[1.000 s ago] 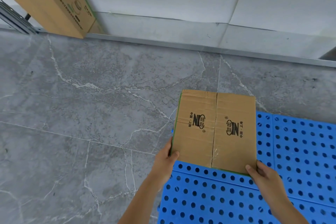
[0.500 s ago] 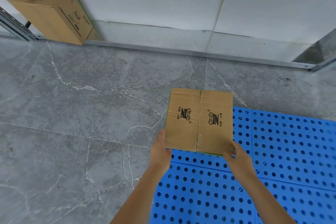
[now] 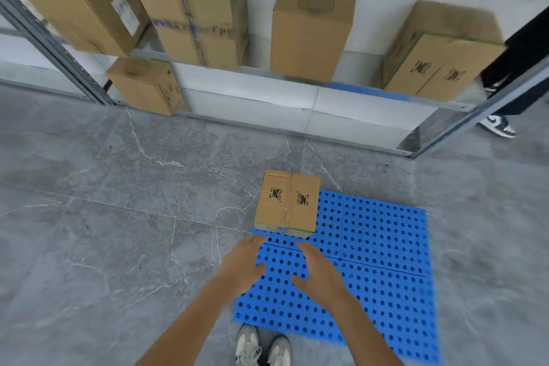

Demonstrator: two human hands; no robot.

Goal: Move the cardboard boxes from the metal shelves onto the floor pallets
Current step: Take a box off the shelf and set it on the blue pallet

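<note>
Box [image 3: 287, 203] set on pallet [image 3: 383, 235] far-left corner; left hand [image 3: 246, 260] and right hand [image 3: 319, 269] spread wide, empty; squareness should be checked.

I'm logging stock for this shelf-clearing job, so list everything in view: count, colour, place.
Box on pallet: 1, brown cardboard, far left corner of the pallet.
Pallet: 1, blue perforated plastic, on the floor.
Boxes on upper shelf: 4 in full view, brown, in a row; part of another at the top right edge.
Box on bottom shelf: 1, brown, left end.
Metal shelving: grey uprights, white boards.
Floor: grey marbled tiles.
Bystander's leg and sneaker: dark trousers, right edge.
Own shoes: 2, pale, bottom edge.
Left hand: empty, open, near the box.
Right hand: empty, open, over the pallet.
</note>
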